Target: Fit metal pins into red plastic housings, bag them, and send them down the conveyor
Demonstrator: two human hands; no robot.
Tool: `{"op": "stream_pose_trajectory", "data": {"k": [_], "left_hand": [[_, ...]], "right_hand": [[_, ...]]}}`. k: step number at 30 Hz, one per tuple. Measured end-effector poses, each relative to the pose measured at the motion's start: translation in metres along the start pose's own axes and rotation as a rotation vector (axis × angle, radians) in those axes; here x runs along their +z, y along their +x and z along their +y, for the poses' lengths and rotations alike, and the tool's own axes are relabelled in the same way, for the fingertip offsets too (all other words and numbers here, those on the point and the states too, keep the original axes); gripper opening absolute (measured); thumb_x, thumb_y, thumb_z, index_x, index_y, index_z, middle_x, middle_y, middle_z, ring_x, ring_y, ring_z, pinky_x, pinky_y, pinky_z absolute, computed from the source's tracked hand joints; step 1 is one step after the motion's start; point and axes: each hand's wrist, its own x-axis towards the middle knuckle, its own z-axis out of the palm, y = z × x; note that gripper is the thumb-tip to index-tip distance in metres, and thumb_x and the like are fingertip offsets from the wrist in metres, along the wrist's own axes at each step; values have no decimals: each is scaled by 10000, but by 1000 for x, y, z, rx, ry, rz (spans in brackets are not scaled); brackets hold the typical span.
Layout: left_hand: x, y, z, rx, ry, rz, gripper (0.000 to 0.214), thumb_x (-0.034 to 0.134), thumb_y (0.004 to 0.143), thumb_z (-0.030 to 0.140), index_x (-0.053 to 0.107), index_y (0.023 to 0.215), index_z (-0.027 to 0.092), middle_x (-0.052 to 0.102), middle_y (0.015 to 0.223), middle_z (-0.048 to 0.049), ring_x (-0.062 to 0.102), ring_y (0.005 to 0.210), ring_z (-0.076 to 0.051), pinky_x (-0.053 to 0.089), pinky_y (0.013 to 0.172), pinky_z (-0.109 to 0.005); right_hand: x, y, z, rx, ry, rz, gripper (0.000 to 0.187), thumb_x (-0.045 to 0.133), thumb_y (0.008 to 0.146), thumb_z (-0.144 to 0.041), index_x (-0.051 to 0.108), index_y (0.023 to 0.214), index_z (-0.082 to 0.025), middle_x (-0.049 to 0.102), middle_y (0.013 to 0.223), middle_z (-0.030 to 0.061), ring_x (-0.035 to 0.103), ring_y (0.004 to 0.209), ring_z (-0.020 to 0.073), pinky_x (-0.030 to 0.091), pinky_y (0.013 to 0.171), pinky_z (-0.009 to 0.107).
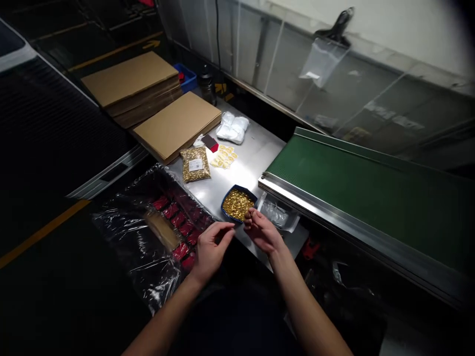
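My right hand (pixel 261 229) is curled at the near rim of a small blue tray (pixel 226 197) heaped with tiny gold parts (pixel 237 203); its fingertips pinch some of the gold parts. My left hand (pixel 213 244) hovers just left of it, fingers bent and thumb meeting them, over the edge of a clear plastic bag (pixel 148 237) that holds red pieces (pixel 177 220). What the left fingers hold is not visible.
A sealed bag of gold parts (pixel 195 164), yellow labels (pixel 223 156), a white packet (pixel 232 127) and stacked cardboard sheets (pixel 177 123) lie on the steel table (pixel 256 148). A green conveyor belt (pixel 363 193) runs along the right. Small clear bags (pixel 276 213) lie by the tray.
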Motion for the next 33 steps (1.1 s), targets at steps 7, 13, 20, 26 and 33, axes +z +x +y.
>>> {"op": "stream_pose_trajectory", "data": {"k": [7, 13, 20, 26, 33], "left_hand": [[93, -18, 105, 422, -148, -238, 178, 683, 903, 190, 695, 1075, 233, 691, 991, -37, 647, 917, -173, 518, 819, -283], [174, -54, 132, 515, -225, -475, 177, 689, 895, 171, 656, 1062, 219, 653, 945, -27, 636, 821, -151, 522, 759, -273], [247, -92, 161, 502, -298, -755, 31, 683, 899, 211, 663, 922, 213, 625, 926, -26, 612, 846, -156, 500, 754, -253], [286, -102, 165, 57, -452, -1145, 191, 748, 847, 356, 694, 800, 179, 606, 854, -19, 580, 754, -145, 483, 708, -246], [301, -96, 143, -6, -343, -1213, 293, 809, 749, 483, 810, 805, 195, 635, 745, -38, 532, 676, -153, 439, 607, -237]], "right_hand": [[-27, -137, -40, -171, 396, -19, 217, 830, 800, -402, 743, 943, -265, 730, 986, -9, 662, 911, 130, 527, 851, 258], [-86, -218, -59, -382, 595, 61, 180, 833, 809, -253, 772, 977, -229, 754, 933, 9, 671, 824, 103, 513, 711, 190], [-125, -297, -60, -626, 528, 371, 172, 838, 792, -259, 787, 952, -223, 721, 838, -11, 597, 686, 75, 472, 652, 179], [-126, -335, -58, -827, -6, 801, 185, 728, 880, -388, 785, 905, -214, 707, 825, 25, 606, 732, 141, 500, 698, 252], [-117, -317, -36, -937, 163, 1120, 394, 788, 760, -545, 748, 951, -203, 719, 741, 46, 661, 626, 188, 554, 613, 303]]}}
